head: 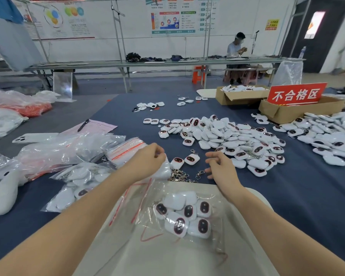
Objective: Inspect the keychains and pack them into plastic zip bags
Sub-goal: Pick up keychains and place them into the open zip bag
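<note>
A clear zip bag (167, 226) with a red seal strip lies on my lap and holds several white keychains (187, 214) with dark oval faces. My left hand (147, 160) pinches the bag's upper edge and lifts it. My right hand (219, 166) hovers just right of it with fingers loosely curled and nothing in them. Two loose keychains (184, 161) and several metal clasps (184, 175) lie between my hands. A large pile of keychains (227, 140) covers the blue cloth ahead on the right.
Filled and empty zip bags (72, 156) lie at my left, with a phone (34, 137), a pen (83, 125) on pink paper, and a white plush (5, 194). Two cardboard boxes (299, 111) and a red sign (296, 94) stand at the right. A person sits at a far bench (147, 63).
</note>
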A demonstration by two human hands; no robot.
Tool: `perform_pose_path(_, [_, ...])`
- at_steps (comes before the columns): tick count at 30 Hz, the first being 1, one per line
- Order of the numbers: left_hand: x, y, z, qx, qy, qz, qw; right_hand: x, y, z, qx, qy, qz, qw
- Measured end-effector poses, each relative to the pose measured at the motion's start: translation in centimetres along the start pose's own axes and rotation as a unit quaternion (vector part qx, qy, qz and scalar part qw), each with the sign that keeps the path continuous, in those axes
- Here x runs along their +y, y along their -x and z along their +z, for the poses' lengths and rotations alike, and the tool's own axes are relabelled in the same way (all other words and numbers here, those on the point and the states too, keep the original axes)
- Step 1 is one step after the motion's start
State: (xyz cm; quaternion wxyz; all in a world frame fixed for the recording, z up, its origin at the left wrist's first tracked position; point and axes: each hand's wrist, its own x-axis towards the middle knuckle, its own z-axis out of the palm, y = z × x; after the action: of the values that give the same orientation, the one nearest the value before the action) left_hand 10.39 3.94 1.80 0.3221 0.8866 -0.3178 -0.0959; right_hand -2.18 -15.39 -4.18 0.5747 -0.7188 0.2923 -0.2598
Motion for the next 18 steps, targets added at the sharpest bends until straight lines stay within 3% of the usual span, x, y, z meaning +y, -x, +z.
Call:
perform_pose_path(4, [1.5, -2.9, 2.6, -0.009, -0.102, 0.028, 0.994, 0.6, -1.0, 0.2, 0.016, 0.041, 0.017, 0.999])
perform_pose_path(8, [1.9, -5.5, 4.9, -0.054, -0.265, 0.001, 0.963, 0.9, -1.8, 0.4, 0.038, 0.101, -0.005, 0.994])
perform_pose_path(10, [1.8, -6.2, 5.5, -0.065, -0.286, -0.012, 0.956, 1.0, -2.0, 0.5, 0.046, 0.129, -0.017, 0.99])
perform_pose_path(13, [0.9, -6.7, 5.8, -0.06, -0.197, 0.015, 0.979, 1.3, -2.4, 0.8, 0.049, 0.15, -0.027, 0.987])
perform_pose_path(16, [0.1, -6.5, 6.1, -0.047, 0.038, 0.039, 0.997, 1.5, -2.6, 1.1, 0.041, 0.175, -0.069, 0.981])
perform_pose_path(18, [0.0, -6.3, 6.2, -0.028, 0.201, 0.023, 0.979, 1.4, -2.8, 1.4, 0.003, 0.143, -0.095, 0.985])
